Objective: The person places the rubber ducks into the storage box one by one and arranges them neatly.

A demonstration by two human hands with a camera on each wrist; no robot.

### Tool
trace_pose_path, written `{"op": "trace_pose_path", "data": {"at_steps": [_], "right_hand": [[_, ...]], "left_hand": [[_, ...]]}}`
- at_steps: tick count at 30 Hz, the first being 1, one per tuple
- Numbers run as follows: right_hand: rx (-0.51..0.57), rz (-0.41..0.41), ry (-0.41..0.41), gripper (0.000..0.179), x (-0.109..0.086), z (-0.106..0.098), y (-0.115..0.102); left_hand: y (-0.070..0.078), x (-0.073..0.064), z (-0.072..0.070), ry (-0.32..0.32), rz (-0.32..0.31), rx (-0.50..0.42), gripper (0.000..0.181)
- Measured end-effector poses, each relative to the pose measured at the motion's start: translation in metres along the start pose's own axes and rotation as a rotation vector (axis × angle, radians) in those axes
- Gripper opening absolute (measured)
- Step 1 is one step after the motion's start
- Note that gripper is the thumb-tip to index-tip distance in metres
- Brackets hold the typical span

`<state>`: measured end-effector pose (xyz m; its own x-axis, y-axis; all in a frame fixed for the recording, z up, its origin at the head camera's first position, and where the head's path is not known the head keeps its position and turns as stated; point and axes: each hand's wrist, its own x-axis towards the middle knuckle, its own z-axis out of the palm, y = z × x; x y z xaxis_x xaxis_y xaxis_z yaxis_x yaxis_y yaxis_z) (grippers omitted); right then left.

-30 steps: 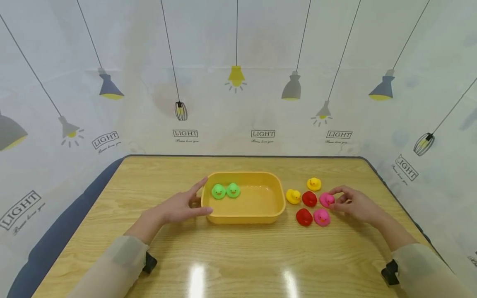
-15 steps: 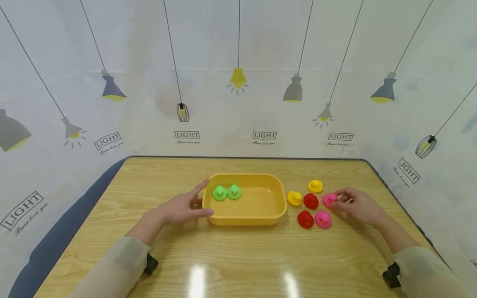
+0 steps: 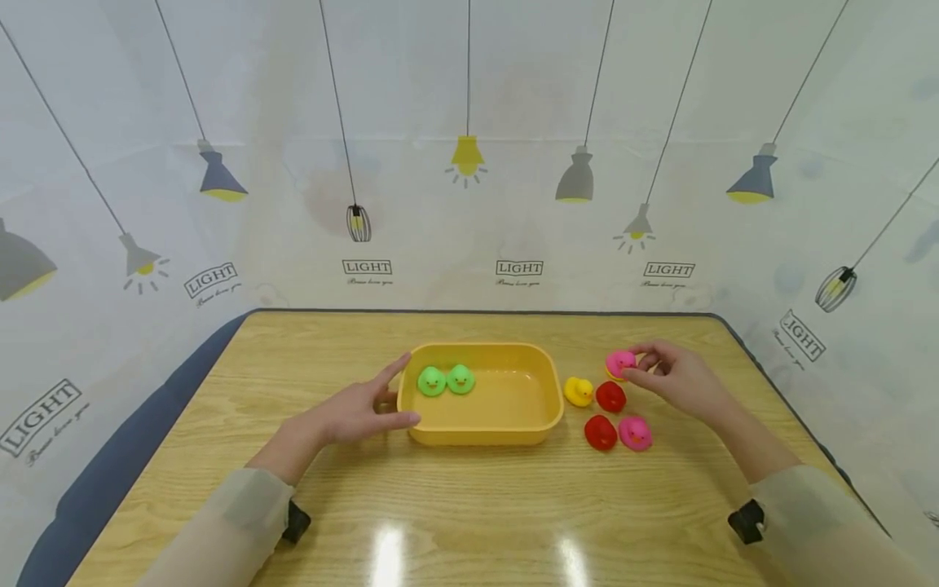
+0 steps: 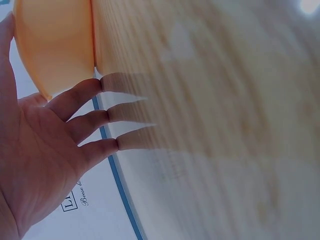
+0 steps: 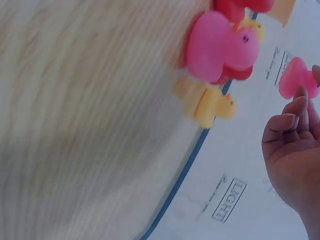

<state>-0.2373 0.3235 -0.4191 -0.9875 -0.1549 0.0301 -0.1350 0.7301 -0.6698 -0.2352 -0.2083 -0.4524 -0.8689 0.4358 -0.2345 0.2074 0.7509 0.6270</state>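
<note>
Centre left, left hand (image 3: pixel 359 412) spread, fingers straight, touching left end of smooth yellow-orange tub (image 3: pixel 480 436); tub's long axis runs left to right; rounded green ducks (image 3: pixel 431 381) inside, upper left; yellow duck (image 3: pixel 578 392), shiny red ducks (image 3: pixel 601 433) right of tub; centre right, pink duck (image 3: pixel 619 363) pinched in right hand (image 3: pixel 678 379), left of palm, tub farther left.

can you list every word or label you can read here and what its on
"LIGHT", boxed, several times on the printed backdrop.
"love you", script under LIGHT, same backdrop; the word before it is too blurred to read surely.
Mark at the head view's right edge: unreadable.
No lettering can be made out on the ducks or the tray.
</note>
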Motion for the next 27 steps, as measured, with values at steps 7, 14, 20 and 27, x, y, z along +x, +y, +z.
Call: {"op": "trace_pose_path", "data": {"at_steps": [7, 14, 20, 27], "right_hand": [[0.074, -0.058, -0.024, 0.049, 0.013, 0.024, -0.035], [0.142, -0.083, -0.042, 0.048, 0.028, 0.050, -0.062], [0.201, -0.128, -0.069, 0.041, 0.038, 0.076, -0.081], [0.166, -0.160, -0.078, 0.040, 0.050, 0.099, -0.097]], "left_hand": [[0.000, 0.000, 0.001, 0.000, -0.002, 0.001, 0.109], [-0.001, 0.000, 0.000, 0.002, 0.000, -0.001, 0.108], [-0.001, 0.000, 0.001, 0.000, 0.002, -0.010, 0.108], [-0.002, 0.001, 0.001, 0.008, 0.014, -0.003, 0.109]]}}
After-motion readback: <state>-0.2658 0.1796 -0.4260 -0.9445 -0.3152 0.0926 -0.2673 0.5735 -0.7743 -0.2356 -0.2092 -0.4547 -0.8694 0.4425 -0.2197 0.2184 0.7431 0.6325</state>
